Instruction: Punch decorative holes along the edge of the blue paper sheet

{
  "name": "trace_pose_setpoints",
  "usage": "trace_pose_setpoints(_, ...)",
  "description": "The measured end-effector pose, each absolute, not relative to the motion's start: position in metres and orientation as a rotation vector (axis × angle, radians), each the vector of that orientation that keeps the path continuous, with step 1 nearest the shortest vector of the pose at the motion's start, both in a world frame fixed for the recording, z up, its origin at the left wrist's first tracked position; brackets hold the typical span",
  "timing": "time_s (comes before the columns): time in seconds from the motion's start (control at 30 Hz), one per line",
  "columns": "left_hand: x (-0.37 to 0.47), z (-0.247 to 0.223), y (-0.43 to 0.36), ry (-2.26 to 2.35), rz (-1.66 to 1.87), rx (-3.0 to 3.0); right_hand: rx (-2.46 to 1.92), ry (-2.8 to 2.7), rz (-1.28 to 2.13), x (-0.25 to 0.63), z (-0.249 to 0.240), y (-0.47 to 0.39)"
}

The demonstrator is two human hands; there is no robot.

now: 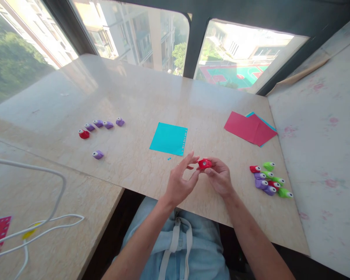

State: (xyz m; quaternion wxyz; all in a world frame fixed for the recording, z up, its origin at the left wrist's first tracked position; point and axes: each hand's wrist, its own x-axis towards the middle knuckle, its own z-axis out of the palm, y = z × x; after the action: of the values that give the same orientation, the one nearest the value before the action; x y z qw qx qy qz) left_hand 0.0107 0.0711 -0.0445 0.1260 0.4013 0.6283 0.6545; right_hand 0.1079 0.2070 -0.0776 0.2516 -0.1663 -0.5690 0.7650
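A small red paper punch (204, 163) is held up just above the near edge of the counter, its underside or opening turned partly toward me. My right hand (220, 177) grips it from the right between thumb and fingers. From the other side my left hand (182, 177) reaches in, thumb and fingertips closed around its left end. Beyond the hands lies a blue paper sheet (169, 139) with a row of punched notches along its right edge. Tiny blue paper bits (169, 158) rest below that sheet.
Several purple punches (98, 154) and one red punch (83, 134) stand on the left. Green, purple and red punches (268, 175) cluster at right, below stacked red paper (251, 128). White cables (61, 186) and punched colored paper (0, 237) lie lower left. Windows border the back.
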Motion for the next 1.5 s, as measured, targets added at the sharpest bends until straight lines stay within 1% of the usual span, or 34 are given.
trace_pose_setpoints(0.17,0.010,-0.050,0.069,1.818,1.903,1.043,-0.433,-1.380,2.142,0.107,-0.074,0.210)
trace_pose_setpoints(0.37,0.012,-0.053,0.069,1.750,1.885,1.029,-0.436,-1.532,2.128,0.110,-0.084,0.209)
trace_pose_setpoints(0.63,0.014,-0.050,0.068,1.769,1.887,1.128,-0.451,-1.557,2.213,0.111,-0.086,0.210)
trace_pose_setpoints(0.77,0.014,-0.050,0.067,1.834,1.875,1.188,-0.452,-1.668,2.133,0.111,-0.085,0.209)
trace_pose_setpoints(1.07,0.014,-0.061,0.066,2.015,1.758,1.234,-0.335,-1.722,1.988,0.110,-0.085,0.206)
trace_pose_setpoints(1.27,0.011,-0.070,0.067,2.013,1.760,1.273,-0.406,-1.819,1.806,0.105,-0.077,0.202)
trace_pose_setpoints(1.5,0.009,-0.075,0.068,1.923,1.825,1.221,-0.462,-1.866,1.710,0.100,-0.074,0.198)
